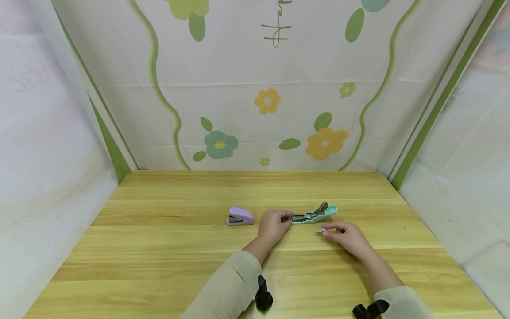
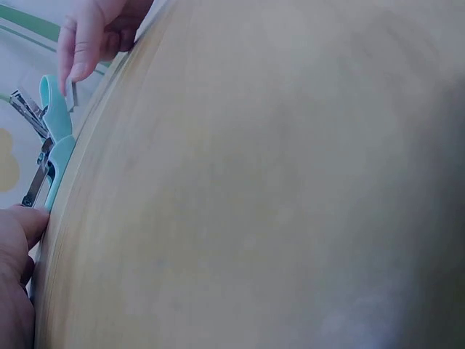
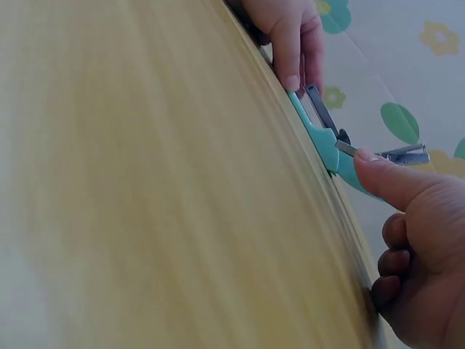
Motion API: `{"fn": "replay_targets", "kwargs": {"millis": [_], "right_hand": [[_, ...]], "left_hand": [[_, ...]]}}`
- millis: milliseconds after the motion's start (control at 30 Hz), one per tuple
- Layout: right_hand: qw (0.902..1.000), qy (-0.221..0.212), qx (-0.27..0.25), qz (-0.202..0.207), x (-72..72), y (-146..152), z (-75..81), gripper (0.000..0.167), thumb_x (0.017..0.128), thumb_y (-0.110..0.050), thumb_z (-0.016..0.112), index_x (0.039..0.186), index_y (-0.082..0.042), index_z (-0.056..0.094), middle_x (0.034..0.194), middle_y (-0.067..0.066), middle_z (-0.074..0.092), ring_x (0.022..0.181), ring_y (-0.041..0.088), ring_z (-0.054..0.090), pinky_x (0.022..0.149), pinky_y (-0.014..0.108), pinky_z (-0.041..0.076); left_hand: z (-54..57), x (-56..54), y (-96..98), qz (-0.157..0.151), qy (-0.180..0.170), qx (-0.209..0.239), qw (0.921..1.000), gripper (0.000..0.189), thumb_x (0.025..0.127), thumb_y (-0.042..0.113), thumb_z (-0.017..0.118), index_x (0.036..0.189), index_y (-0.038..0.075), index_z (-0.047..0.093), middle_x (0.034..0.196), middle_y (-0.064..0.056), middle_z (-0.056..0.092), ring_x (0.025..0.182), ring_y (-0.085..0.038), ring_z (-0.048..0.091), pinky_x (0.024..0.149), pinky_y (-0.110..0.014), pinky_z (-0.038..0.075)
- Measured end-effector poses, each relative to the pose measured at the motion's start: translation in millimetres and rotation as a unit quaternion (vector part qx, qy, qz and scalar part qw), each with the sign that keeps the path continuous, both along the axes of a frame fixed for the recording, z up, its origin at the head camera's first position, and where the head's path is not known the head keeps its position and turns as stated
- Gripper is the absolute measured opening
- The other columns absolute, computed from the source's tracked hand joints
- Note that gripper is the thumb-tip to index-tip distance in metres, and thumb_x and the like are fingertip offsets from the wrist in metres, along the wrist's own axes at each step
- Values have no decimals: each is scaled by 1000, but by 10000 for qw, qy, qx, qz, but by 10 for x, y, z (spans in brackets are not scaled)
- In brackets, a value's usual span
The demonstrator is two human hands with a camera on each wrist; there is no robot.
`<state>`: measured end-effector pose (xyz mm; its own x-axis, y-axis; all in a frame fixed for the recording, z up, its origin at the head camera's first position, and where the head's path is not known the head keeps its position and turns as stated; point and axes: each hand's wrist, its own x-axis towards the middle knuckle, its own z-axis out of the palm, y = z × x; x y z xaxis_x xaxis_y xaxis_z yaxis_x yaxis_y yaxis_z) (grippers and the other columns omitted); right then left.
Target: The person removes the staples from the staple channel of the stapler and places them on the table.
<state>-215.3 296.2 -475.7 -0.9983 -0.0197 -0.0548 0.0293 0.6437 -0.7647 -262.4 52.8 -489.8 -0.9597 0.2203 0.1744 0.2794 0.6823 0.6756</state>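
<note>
A turquoise stapler (image 1: 308,218) lies folded wide apart on the wooden table, its metal magazine showing and its top tilted back to the right. My left hand (image 1: 274,226) grips the left end of its base between thumb and fingers. In the left wrist view the stapler (image 2: 59,156) stands between both hands. Just in front of its hinge side, my right hand (image 1: 347,238) pinches a small grey strip of staples (image 1: 320,230) between thumb and forefinger. The strip of staples (image 3: 346,147) overlaps the stapler in the right wrist view.
A purple stapler (image 1: 240,216) sits on the table (image 1: 167,248) to the left of my left hand. Behind the table hangs a white cloth (image 1: 231,66) with printed flowers, and further cloth walls stand at both sides.
</note>
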Motion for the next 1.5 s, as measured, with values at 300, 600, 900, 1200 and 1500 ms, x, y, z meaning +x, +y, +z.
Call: {"fn": "replay_targets", "kwargs": {"millis": [300, 600, 900, 1200, 1500], "right_hand": [[9975, -95, 682, 141, 19, 107, 22, 34, 84, -35, 76, 111, -14, 75, 78, 2, 56, 71, 14, 43, 66, 27, 36], [9934, -206, 1064, 387, 5, 102, 47, 33, 84, -35, 76, 110, -15, 75, 95, 2, 65, 79, 17, 46, 71, 31, 37], [9936, -313, 1005, 417, 10, 105, 62, 30, 85, -33, 76, 109, -15, 75, 109, 6, 68, 82, 17, 47, 73, 31, 38], [9963, -289, 741, 326, 32, 139, 46, 39, 84, -35, 76, 116, -12, 72, 86, 5, 60, 77, 16, 47, 68, 28, 40], [9993, 194, 269, 189, 33, 67, 134, 40, 88, -32, 73, 119, -7, 68, 84, 3, 55, 73, 13, 47, 60, 24, 41]], "left_hand": [[4, -12, -14, -8, 6, 3, 10000, 23, 89, 25, 73, 112, 28, 75, 107, 10, 74, 100, -12, 62, 88, -29, 51], [15, -14, -17, 13, 9, -15, 10000, 24, 89, 25, 73, 112, 28, 75, 108, 10, 74, 102, -13, 63, 90, -31, 51], [12, -13, -9, -24, 53, -40, 10000, 24, 89, 25, 73, 112, 27, 75, 108, 9, 75, 102, -13, 63, 91, -31, 51], [6, 5, -3, -22, -40, 25, 10000, 27, 88, 25, 73, 116, 26, 73, 111, 10, 74, 101, -12, 61, 90, -30, 50], [-36, 4, -53, -116, -313, 818, 9961, 43, 86, 22, 75, 128, 16, 65, 124, -3, 68, 112, -21, 62, 97, -37, 51]]}}
